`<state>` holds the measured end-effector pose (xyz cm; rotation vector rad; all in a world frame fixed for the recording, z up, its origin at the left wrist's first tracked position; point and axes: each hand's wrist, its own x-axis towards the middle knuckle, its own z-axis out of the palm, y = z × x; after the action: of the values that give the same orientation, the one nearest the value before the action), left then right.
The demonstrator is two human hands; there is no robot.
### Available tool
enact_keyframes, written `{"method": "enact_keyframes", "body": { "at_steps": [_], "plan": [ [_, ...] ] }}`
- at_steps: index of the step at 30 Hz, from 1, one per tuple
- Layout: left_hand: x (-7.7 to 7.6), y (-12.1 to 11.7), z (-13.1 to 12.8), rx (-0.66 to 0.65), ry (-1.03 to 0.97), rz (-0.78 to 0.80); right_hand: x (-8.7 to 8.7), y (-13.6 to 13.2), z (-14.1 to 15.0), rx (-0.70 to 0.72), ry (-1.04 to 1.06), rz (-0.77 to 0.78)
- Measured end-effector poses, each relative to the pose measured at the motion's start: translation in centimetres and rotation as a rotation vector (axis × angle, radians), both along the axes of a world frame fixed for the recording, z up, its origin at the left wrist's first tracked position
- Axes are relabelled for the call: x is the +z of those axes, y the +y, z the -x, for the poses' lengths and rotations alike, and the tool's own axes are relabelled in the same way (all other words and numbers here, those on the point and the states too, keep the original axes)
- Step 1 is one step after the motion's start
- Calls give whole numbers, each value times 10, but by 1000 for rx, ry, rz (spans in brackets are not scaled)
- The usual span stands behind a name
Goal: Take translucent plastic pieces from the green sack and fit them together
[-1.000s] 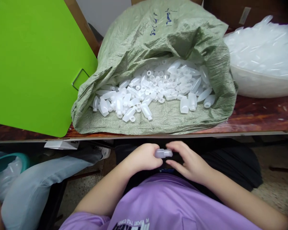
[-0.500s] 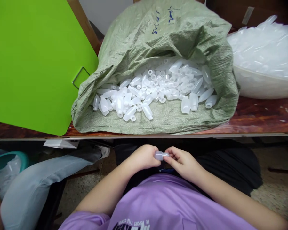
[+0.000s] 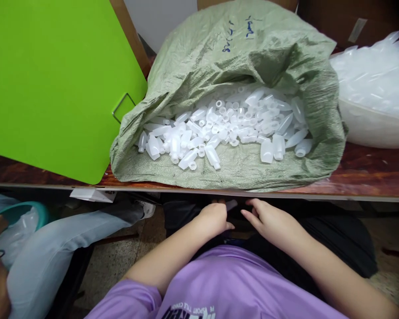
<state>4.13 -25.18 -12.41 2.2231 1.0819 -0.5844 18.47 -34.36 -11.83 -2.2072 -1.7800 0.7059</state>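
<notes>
The right hand's (image 3: 275, 220) thumb and index finger stand apart with nothing between them, near a small translucent piece (image 3: 231, 204) at the left hand's (image 3: 214, 219) half-hidden fingers, whose grip I cannot tell. Beyond the edge of the table (image 3: 369, 170), an open green sack (image 3: 239, 60) holds many white plastic bottles (image 3: 213, 156), between a green board (image 3: 53, 88) and a heaped clear bag (image 3: 375, 126).
</notes>
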Motion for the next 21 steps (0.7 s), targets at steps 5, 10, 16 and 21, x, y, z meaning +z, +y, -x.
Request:
{"method": "enact_keyframes", "body": {
  "at_steps": [5, 10, 16, 21],
  "plan": [
    [18, 5, 10, -61, -73, -50, 51, 33, 11, 195, 89, -319],
    [67, 20, 47, -89, -287, 2, 56, 104, 48, 148, -210, -534],
    [93, 51, 70, 282, -353, -537, 47, 141, 76, 207, -266, -560],
    [76, 77, 51, 250, -259, -807, 56, 109, 46, 218, 22, -614]
  ]
}}
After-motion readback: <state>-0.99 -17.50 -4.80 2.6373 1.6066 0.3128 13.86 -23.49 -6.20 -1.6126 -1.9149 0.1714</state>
